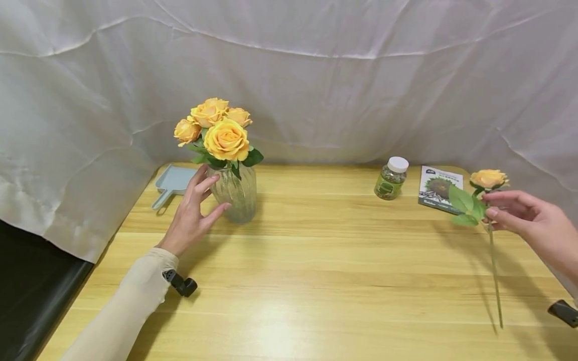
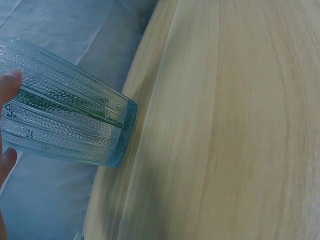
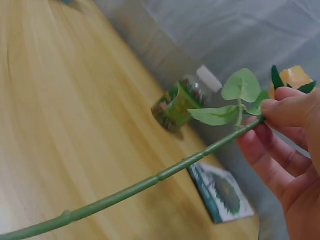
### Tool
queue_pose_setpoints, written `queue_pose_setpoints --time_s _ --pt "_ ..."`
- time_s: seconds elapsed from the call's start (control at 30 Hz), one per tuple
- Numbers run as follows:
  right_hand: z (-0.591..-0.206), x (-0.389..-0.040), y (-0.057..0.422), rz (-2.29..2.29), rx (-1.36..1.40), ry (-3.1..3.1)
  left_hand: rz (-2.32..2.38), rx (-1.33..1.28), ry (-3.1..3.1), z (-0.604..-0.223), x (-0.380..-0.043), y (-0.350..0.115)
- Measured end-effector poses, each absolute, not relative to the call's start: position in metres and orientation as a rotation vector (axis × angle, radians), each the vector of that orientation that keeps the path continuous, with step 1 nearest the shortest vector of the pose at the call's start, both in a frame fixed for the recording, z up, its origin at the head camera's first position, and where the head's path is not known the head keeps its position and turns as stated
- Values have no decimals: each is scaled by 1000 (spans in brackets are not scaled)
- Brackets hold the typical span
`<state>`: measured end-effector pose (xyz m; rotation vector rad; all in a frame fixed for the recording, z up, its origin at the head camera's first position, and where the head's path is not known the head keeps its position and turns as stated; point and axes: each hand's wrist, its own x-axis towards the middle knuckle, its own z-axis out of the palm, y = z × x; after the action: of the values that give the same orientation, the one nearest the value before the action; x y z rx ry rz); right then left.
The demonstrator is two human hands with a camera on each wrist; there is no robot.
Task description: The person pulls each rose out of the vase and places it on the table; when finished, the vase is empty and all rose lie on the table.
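A ribbed clear glass vase [image 1: 235,195] stands on the table at left, holding several yellow roses [image 1: 227,139]. Beside its left side is my left hand [image 1: 191,215], thumb and fingers spread, fingertips right at the glass and overlapping it. In the left wrist view, two fingertips show near the vase [image 2: 65,105], with a green stem inside the glass. Over at the right, my right hand [image 1: 533,218] pinches a single yellow rose [image 1: 489,178] by its stem just below the bloom, leaves beside the fingers. The long green stem [image 3: 160,177] hangs down over the table.
Behind the vase's left side lies a light blue dustpan [image 1: 176,180]. A small jar with a white lid [image 1: 391,178] stands at the back right, near a flat packet with a sunflower picture [image 1: 440,188]. A pale curtain [image 1: 316,100] borders the table's far edge.
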<state>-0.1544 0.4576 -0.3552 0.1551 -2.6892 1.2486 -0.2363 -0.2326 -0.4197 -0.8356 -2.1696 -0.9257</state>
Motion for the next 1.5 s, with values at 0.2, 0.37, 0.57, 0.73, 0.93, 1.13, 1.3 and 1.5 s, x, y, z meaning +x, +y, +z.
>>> queue_pose_setpoints --time_s 0.2,0.37,0.57,0.73,0.93,1.13,1.3,1.5 --pt "-373 -154 472 1212 105 -2833 -922 -839 -2163 -420 -237 -233" --pt "-389 -152 490 1227 39 -2882 -923 -835 -2165 -420 -237 -233" --pt "-406 -150 508 1262 37 -2941 -922 -830 -2167 -421 -237 -233" --pt "-415 -149 514 1151 0 -3058 -916 -830 -2167 -421 -237 -233" --pt "-424 -147 520 1222 -13 -3042 -926 -813 -2180 -420 -236 -232" --pt "-432 -147 526 1220 0 -3083 -932 -807 -2188 -420 -237 -232" --pt "-432 -145 526 1176 0 -3111 -930 -807 -2185 -420 -237 -232" --pt "-431 -146 519 1198 43 -3119 -937 -804 -2185 -420 -237 -232"
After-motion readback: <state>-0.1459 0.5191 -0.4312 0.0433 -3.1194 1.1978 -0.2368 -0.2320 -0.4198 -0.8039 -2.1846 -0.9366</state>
